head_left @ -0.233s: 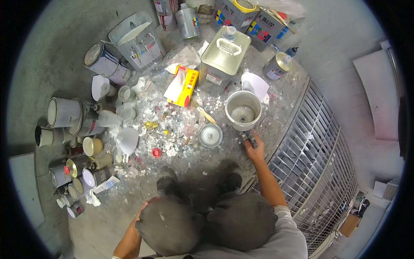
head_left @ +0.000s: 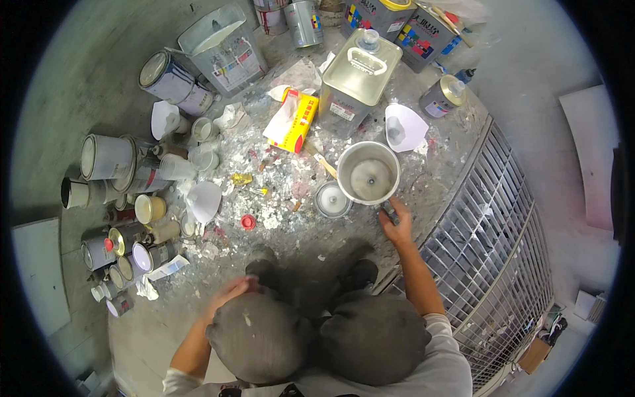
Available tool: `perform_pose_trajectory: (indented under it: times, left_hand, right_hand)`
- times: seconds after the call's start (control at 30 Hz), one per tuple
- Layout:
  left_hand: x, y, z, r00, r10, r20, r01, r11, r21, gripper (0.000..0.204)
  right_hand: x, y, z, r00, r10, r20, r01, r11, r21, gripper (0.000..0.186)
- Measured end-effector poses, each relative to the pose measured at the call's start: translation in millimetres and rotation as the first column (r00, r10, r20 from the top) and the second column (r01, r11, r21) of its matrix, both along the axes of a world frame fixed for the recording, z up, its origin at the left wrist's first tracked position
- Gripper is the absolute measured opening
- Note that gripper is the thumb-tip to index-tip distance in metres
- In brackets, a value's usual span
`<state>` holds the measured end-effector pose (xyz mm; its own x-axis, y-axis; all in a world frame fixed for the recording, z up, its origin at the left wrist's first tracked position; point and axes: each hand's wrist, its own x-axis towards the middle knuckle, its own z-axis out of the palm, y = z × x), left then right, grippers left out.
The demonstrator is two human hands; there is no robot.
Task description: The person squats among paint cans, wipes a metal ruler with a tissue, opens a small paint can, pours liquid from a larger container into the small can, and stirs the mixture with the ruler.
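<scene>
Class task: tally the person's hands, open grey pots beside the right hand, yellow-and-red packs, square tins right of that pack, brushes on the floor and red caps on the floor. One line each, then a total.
Hands (left hand, right hand): 2
Grey pot: 1
Yellow-and-red pack: 1
Square tins: 3
Brush: 1
Red cap: 1
Total: 9

Pale grey short sleeves (head_left: 439, 336) are showing at five and seven o'clock, smudged dark grey trousers (head_left: 377, 341) and dark shoes (head_left: 363, 272) are appearing toward six, and the hands (head_left: 398, 229) are going bare.
</scene>
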<state>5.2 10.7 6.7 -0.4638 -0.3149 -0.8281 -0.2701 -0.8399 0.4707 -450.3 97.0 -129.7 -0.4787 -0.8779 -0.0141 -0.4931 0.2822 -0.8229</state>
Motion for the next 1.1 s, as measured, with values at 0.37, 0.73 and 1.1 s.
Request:
perform_pose_trajectory:
  times: [0.37,0.73,1.1]
  left_hand:
    - [-195,-92,-139,0.838,-0.403,0.368,0.541,0.518,-0.663,0.059]
    - [-216,-92,-173,0.917,-0.291,0.274,0.400,0.668,-0.627,0.037]
    - [-119,-73,-105,0.999,-0.044,-0.017,0.030,0.871,-0.490,0.021]
  right_hand:
    - [-12,24,25,0.995,0.101,-0.024,-0.101,0.995,-0.003,0.056]
    - [-125,150,206,0.643,0.347,-0.683,0.507,0.476,0.719,0.055]
    - [-189,180,313,0.438,0.680,-0.588,0.728,0.115,0.676,0.018]
